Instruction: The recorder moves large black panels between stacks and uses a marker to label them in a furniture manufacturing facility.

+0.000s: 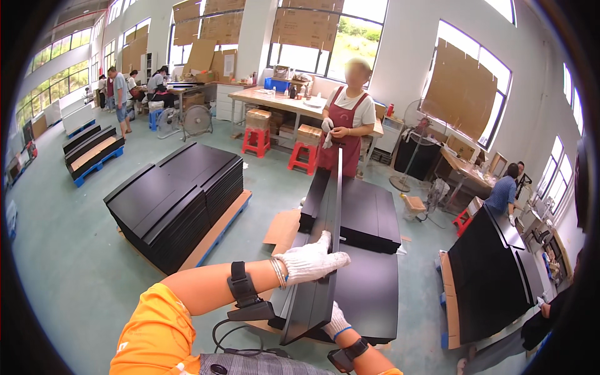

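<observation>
A long black panel (pixel 322 275) stands tilted on its edge in front of me, over stacks of similar flat black panels (pixel 369 287). My left hand (pixel 310 261), in a white knitted glove, lies across its upper part, with the fingers reaching over the edge. Lower down, my right hand (pixel 337 320), also gloved, grips the near right side; its fingertips are partly hidden behind the panel. Across the stack stands a person in a dark red apron (pixel 345 131), hands together at the waist, holding something white.
To the left, a tall stack of black panels (pixel 181 181) rests on a blue pallet (pixel 228 228) with cardboard. Another stack (pixel 490 281) stands at the right, a person's leg beside it. Behind are a workbench (pixel 281 100), red stools (pixel 255 142), fans (pixel 197 120) and other workers.
</observation>
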`<state>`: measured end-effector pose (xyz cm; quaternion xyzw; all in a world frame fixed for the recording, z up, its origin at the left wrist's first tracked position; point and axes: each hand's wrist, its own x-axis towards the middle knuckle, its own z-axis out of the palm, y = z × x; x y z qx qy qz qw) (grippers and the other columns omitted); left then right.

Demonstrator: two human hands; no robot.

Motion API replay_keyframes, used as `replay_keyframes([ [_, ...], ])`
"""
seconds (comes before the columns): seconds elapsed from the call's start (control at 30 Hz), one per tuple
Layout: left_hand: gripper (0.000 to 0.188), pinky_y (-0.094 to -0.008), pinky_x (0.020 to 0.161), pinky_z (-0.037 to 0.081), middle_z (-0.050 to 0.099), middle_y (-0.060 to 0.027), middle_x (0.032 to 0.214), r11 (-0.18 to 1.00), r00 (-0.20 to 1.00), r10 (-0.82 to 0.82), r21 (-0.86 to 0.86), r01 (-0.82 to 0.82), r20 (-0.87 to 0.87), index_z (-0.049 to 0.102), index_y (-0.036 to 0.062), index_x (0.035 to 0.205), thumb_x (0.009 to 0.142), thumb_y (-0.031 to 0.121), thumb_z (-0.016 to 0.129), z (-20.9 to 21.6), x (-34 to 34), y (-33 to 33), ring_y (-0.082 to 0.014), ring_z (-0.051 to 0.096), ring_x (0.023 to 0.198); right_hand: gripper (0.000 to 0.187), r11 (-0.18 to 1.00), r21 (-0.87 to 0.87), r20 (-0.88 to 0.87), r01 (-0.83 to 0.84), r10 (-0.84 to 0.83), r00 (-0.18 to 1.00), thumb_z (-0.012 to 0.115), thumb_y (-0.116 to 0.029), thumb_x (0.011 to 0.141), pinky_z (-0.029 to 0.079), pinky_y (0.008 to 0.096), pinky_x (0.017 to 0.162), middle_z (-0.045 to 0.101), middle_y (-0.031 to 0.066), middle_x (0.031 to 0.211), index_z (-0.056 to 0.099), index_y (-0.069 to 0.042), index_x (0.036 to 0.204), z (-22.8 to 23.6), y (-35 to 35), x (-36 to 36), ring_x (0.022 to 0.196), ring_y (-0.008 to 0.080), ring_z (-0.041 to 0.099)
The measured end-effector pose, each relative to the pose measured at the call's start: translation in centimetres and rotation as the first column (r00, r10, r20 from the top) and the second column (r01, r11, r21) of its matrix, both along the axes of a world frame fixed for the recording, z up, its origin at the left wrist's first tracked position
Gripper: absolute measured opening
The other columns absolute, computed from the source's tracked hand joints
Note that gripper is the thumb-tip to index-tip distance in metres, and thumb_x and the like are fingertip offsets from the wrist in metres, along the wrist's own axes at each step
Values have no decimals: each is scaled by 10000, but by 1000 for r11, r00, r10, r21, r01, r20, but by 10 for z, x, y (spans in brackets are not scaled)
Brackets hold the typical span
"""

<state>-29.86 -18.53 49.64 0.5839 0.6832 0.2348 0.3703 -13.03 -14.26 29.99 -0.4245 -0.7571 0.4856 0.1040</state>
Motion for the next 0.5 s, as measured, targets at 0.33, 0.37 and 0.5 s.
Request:
replay_keyframes([
  [0.33, 1004, -380, 910, 440, 612, -289, 1089, 1000, 999, 5, -12, -6, -48, 76, -115, 1432, 837, 618, 418, -1, -1, -2, -375, 601, 1043, 501, 960, -277, 3, 36, -36, 999, 415, -429, 944, 467, 329, 835, 661, 116, 1049, 610, -24, 1166, -44, 1, -9, 953, 213, 606],
  [0.37, 1001, -384, 910, 440, 612, -290, 1086, 1000, 998, 15, 2, -15, -54, 76, -116, 1431, 839, 616, 417, -3, -3, -2, -376, 600, 1043, 524, 948, -316, -48, 27, -45, 998, 416, -442, 941, 467, 333, 833, 660, 121, 1052, 607, -5, 1159, -38, -5, -11, 950, 220, 608],
  [0.5, 1001, -394, 898, 445, 615, -293, 1068, 1000, 999, 16, -11, -17, -37, 77, -116, 1431, 838, 612, 422, -1, -4, -5, -376, 606, 1028, 608, 942, -333, -112, -29, -9, 994, 390, -502, 935, 464, 337, 826, 659, 157, 1036, 607, 31, 1134, -55, -6, -10, 948, 235, 615],
])
